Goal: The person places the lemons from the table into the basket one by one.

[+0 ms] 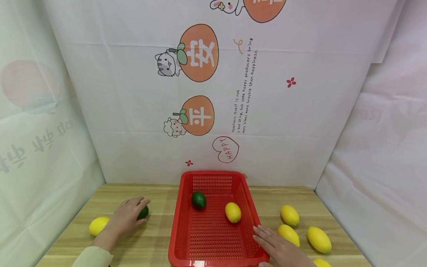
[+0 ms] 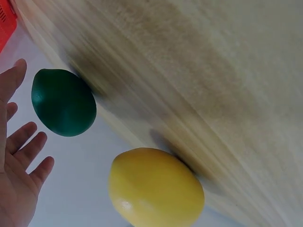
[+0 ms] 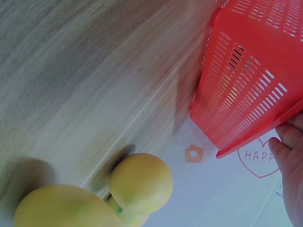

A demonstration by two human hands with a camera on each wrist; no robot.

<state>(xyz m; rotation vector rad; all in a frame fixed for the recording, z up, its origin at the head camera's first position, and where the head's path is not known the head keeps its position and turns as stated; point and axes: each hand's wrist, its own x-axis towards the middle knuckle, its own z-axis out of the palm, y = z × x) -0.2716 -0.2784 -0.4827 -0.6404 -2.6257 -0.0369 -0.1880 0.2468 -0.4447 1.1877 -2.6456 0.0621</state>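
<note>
Right hand (image 1: 283, 248): straight fingers rest on the right rim of the red plastic basket (image 1: 213, 173), gripping nothing.
Left hand (image 1: 126, 217): nearer the loose lime (image 1: 144, 212); fingers loosely spread, holding nothing.
Loose lime: glossy green, on wood-grain table (image 1: 156, 237), basket side of the left hand; we see its long axis slant, narrow tip near the thumb.
Lemons (image 1: 319, 240): smooth yellow ovals.
Basket: slotted, holding another lime (image 1: 198, 200), one lemon (image 1: 232, 213).
Backdrop (image 1: 126, 111): creased white cloth.
</note>
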